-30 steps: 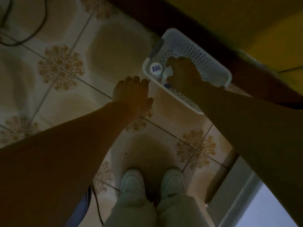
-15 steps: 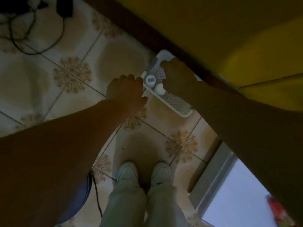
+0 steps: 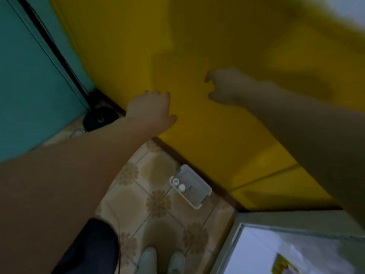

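Down on the glossy, flower-patterned floor tiles (image 3: 158, 202), one white perforated plastic basket (image 3: 197, 194), rectangular with rounded corners, lay against the yellow wall (image 3: 197, 46). It held two small round white objects (image 3: 182, 187). Well above it, the left hand (image 3: 152, 109) and the blurred right hand (image 3: 225, 86) hung with fingers loosely curled, holding nothing.

White perforated basket (image 3: 197, 191) flat on tiled floor (image 3: 158, 171) beside wall base (image 3: 177, 155); two small round items (image 3: 181, 187) inside.
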`<state>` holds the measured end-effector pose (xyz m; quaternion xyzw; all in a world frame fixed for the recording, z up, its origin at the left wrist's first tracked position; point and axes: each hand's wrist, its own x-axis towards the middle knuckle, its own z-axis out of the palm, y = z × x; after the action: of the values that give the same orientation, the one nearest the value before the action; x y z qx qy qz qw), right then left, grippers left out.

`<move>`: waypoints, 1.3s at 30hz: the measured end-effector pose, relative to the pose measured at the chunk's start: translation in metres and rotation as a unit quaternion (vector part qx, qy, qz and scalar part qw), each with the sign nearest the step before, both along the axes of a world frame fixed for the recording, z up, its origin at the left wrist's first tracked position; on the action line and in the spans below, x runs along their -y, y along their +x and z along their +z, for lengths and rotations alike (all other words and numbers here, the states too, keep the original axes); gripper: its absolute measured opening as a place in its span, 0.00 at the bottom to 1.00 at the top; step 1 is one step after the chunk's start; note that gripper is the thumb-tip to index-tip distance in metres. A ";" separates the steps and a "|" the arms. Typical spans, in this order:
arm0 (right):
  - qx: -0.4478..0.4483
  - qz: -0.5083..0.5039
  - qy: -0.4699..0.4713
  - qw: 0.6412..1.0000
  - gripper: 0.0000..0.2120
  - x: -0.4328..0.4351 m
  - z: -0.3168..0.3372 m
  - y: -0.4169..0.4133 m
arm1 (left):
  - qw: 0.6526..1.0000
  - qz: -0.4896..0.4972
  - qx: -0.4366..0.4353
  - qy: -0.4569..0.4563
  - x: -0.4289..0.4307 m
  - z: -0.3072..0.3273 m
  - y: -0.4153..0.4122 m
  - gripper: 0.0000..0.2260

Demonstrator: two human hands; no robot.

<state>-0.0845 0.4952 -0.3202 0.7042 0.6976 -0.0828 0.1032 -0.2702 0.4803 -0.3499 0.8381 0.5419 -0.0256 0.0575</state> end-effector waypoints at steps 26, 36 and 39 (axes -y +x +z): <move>0.051 -0.381 0.266 0.884 0.15 0.547 0.416 0.085 | 0.899 -0.365 0.226 0.088 0.394 0.407 0.167 0.22; 0.086 -0.510 0.266 0.814 0.17 0.799 0.424 0.161 | 0.848 -0.479 0.220 0.060 0.624 0.423 0.278 0.19; 0.108 -0.517 0.234 0.816 0.15 0.855 0.424 0.187 | 0.848 -0.478 0.227 0.044 0.673 0.419 0.308 0.20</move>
<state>0.1027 -0.3597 0.1037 0.9685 0.2139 0.1182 -0.0484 0.0381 -0.1925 0.0686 0.9776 0.0472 0.1646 0.1227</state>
